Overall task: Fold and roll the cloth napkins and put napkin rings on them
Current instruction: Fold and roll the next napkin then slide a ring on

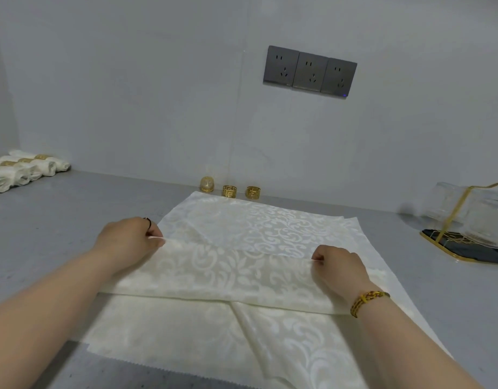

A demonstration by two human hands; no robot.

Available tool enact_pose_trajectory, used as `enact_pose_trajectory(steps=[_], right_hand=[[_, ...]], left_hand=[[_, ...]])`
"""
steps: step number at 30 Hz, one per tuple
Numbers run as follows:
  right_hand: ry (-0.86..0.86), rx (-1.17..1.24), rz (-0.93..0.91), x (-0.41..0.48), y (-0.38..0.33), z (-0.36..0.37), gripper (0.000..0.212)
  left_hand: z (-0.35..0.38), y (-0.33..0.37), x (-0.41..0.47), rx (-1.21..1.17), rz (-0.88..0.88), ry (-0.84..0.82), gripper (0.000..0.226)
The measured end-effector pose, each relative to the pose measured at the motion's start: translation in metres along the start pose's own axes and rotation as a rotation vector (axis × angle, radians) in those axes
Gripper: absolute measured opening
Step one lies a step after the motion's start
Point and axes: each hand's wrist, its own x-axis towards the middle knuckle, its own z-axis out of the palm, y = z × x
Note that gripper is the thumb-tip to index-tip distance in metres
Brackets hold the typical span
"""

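A cream damask cloth napkin [242, 228] lies spread on the grey table [60, 226]. Its near part is folded over toward the far side, and both hands pinch the raised folded edge. My left hand [127, 242] grips that edge at the left end, my right hand [337, 265] at the right end. Another layer of the same cream cloth [186, 338] lies flat under my forearms at the table's near edge. Three gold napkin rings [229, 190] stand in a row at the wall just beyond the napkin.
Several rolled napkins with gold rings [26, 169] lie in a row at the far left. A gold wire holder on a black base [466, 248] with folded cloths stands at the right. Grey wall sockets [309, 70] sit on the wall behind.
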Motion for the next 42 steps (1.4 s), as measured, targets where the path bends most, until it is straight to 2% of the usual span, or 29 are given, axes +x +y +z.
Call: enact_pose_trajectory(steps=[6, 10, 17, 21, 25, 27, 30, 31, 35, 39, 41, 42], right_hand=[[0.049, -0.096, 0.033, 0.026, 0.003, 0.026, 0.028], [0.072, -0.105, 0.035, 0.032, 0.007, 0.036, 0.029], [0.033, -0.094, 0.026, 0.03, 0.005, 0.034, 0.032], [0.042, -0.116, -0.013, 0.028, 0.002, 0.032, 0.034], [0.052, -0.003, -0.108, 0.023, -0.004, 0.026, 0.035], [-0.01, 0.065, -0.207, 0.017, -0.018, 0.025, 0.053], [-0.129, 0.178, -0.326, 0.003, -0.047, 0.028, 0.11], [-0.175, 0.198, -0.357, -0.001, -0.055, 0.032, 0.119], [-0.327, 0.194, -0.422, -0.005, -0.069, 0.043, 0.116], [-0.315, 0.177, -0.417, -0.003, -0.069, 0.047, 0.117], [-0.322, 0.183, -0.41, -0.003, -0.071, 0.046, 0.112], [-0.323, 0.179, -0.409, -0.004, -0.071, 0.045, 0.105]], left_hand=[[0.027, -0.001, 0.029, 0.044, -0.043, -0.017, 0.018], [0.04, -0.002, 0.031, -0.028, -0.045, 0.026, 0.02], [0.042, -0.011, 0.031, 0.044, 0.06, -0.03, 0.024], [0.038, -0.015, 0.03, 0.085, 0.087, -0.031, 0.024], [0.039, -0.013, 0.029, -0.031, 0.084, -0.027, 0.035], [0.042, -0.012, 0.03, 0.047, 0.121, -0.095, 0.042], [0.044, -0.012, 0.034, 0.106, 0.137, -0.12, 0.039], [0.044, -0.011, 0.034, 0.1, 0.132, -0.11, 0.038], [0.041, -0.007, 0.035, 0.114, 0.065, -0.15, 0.035], [0.035, -0.007, 0.033, 0.072, 0.006, -0.198, 0.026], [0.032, -0.01, 0.031, -0.023, -0.028, -0.18, 0.017], [0.03, -0.013, 0.03, -0.115, -0.055, -0.183, 0.022]])
